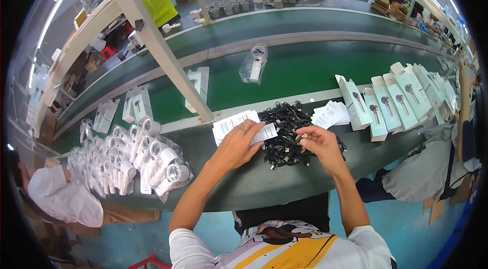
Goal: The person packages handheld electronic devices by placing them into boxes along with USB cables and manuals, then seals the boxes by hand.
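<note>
Pinching a white paper slip point(264, 130) off its stack, the left hand point(237, 143) hides part of it, while the right hand point(319, 143) pinches something too small to tell above the black cable pile point(284, 121).

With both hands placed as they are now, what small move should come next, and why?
Probably the right hand should lift one cable clear of the black cable pile, since its fingers already pinch there. The left hand rests on the white paper slips, seemingly ready to take one.
</note>
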The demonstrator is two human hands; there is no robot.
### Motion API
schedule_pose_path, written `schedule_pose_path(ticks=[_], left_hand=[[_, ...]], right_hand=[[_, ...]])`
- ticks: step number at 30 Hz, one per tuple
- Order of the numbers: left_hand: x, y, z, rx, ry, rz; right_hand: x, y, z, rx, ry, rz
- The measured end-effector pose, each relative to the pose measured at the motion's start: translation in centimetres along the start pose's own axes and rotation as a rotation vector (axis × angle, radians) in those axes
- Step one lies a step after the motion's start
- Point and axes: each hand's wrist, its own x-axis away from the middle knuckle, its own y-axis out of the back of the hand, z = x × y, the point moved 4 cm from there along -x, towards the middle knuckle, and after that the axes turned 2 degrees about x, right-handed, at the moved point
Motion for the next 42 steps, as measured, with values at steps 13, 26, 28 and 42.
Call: schedule_pose_path(ticks=[13, 26, 28, 42], left_hand=[[-1.4, -2.3, -3.4, 0.212, -0.083, 0.038], [-2.7, -4.8, -5.0, 0.295, -0.169, 0.08], [-2.9, -5.2, -5.7, 0.266, -0.234, 0.107], [-7.8, 3.8, -22.9, 0.301, -0.965, -0.115]], right_hand=[[0.5, 0.8, -0.8, 0.143, 0.031, -0.024], [1.8, 2.3, -1.8, -0.113, 0.021, 0.029], [2.0, 2.7, -3.0, -0.132, -0.169, 0.092], [8.0, 8.9, -0.9, -0.23, -0.127, -0.3]])
